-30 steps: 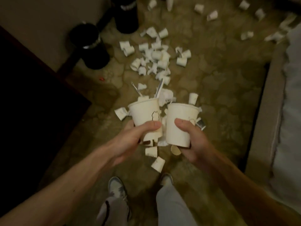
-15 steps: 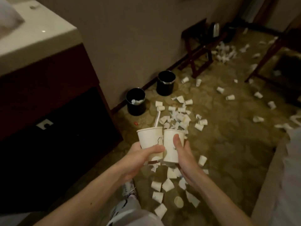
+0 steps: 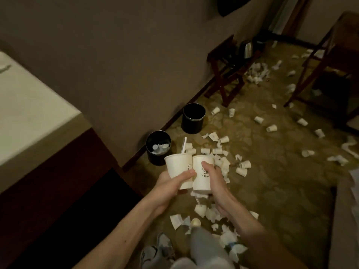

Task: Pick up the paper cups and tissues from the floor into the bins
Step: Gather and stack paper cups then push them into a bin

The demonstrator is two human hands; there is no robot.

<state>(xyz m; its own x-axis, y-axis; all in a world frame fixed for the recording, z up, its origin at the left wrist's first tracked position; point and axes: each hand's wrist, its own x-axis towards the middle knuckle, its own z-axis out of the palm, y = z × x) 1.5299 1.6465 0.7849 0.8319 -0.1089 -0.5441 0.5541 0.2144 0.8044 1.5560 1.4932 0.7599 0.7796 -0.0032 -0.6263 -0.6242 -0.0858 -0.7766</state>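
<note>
Gripping one paper cup (image 3: 177,167) in our left hand (image 3: 171,184) and a second cup (image 3: 201,178) in our right hand (image 3: 216,183), touching, we face the nearer bin (image 3: 158,158) just beyond them; loose cups (image 3: 241,171) litter the floor (image 3: 275,183).

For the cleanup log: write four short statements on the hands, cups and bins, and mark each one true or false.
1. The left hand holds the left cup; the right hand holds the right cup. True.
2. The nearer bin holds nothing. False: white cups lie inside it.
3. A white stick rises from the left cup. True.
4. The farther bin lies tipped on its side. False: it stands upright by the wall.
</note>
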